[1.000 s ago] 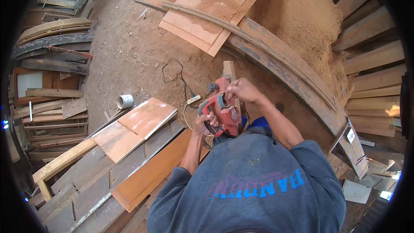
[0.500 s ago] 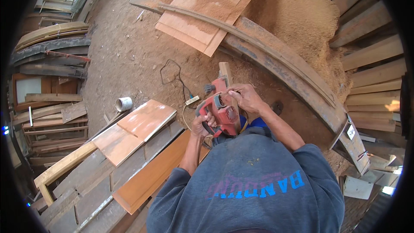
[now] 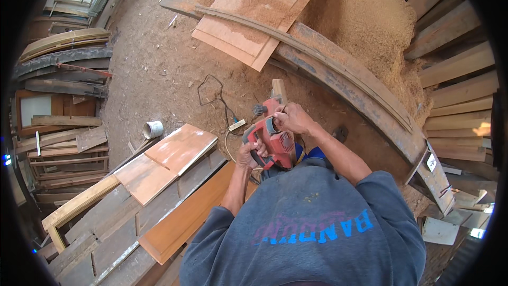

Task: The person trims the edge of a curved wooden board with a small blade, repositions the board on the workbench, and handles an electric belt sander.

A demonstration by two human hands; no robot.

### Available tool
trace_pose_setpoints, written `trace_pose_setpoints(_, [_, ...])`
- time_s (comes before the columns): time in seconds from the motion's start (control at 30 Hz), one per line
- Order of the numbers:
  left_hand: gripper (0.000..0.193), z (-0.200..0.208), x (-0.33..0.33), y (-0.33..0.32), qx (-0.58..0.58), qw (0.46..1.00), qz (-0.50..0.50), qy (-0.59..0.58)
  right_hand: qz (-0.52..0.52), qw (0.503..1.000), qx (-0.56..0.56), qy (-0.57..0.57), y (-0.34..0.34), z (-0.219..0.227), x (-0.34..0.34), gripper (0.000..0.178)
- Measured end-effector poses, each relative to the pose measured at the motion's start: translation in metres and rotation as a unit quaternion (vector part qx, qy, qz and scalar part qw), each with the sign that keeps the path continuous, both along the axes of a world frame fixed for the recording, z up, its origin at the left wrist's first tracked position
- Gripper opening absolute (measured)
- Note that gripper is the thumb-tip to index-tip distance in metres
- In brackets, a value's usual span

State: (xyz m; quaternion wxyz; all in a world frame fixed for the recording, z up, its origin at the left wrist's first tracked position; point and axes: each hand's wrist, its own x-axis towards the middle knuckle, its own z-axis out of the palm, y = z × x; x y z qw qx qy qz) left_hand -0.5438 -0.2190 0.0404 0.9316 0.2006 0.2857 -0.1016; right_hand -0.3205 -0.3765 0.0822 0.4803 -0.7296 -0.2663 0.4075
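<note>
A red electric hand planer (image 3: 282, 145) with a dark front knob is held close in front of my body. My left hand (image 3: 248, 153) is wrapped round its looped handle. My right hand (image 3: 296, 120) is closed at the round chip outlet (image 3: 270, 125) on the planer's side, fingertips pinched at its rim. Whatever those fingertips hold, if anything, is too small to make out. Just beyond the planer, the end of a pale wooden piece (image 3: 279, 91) shows.
On the ground beyond my left hand lie a white power strip (image 3: 236, 125) and a black cord (image 3: 217, 98). Panels (image 3: 168, 158) and boards lie at the left, near a white bucket (image 3: 153, 129). A long beam (image 3: 338, 82) crosses ahead, beside heaped sawdust (image 3: 378, 32).
My right fingers have drawn in toward the chip outlet, and the hand has shifted slightly left. The planer has tilted a little; my left hand keeps its grip.
</note>
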Motion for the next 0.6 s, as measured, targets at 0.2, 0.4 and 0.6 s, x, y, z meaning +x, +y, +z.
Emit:
trace_pose_setpoints(0.2, [0.023,-0.01,-0.008,0.002,0.001,1.0,-0.016,-0.019,-0.01,0.997,-0.034,0.073,-0.024,0.033,0.041,0.029])
trace_pose_setpoints(0.4, [0.024,-0.003,0.004,0.0,0.031,0.999,-0.024,-0.007,-0.071,0.993,0.061,-0.078,-0.022,0.004,0.014,0.032])
trace_pose_setpoints(0.6, [0.023,-0.01,-0.004,0.001,-0.002,1.0,-0.011,0.004,-0.068,0.997,0.011,0.038,-0.024,0.012,0.016,0.031])
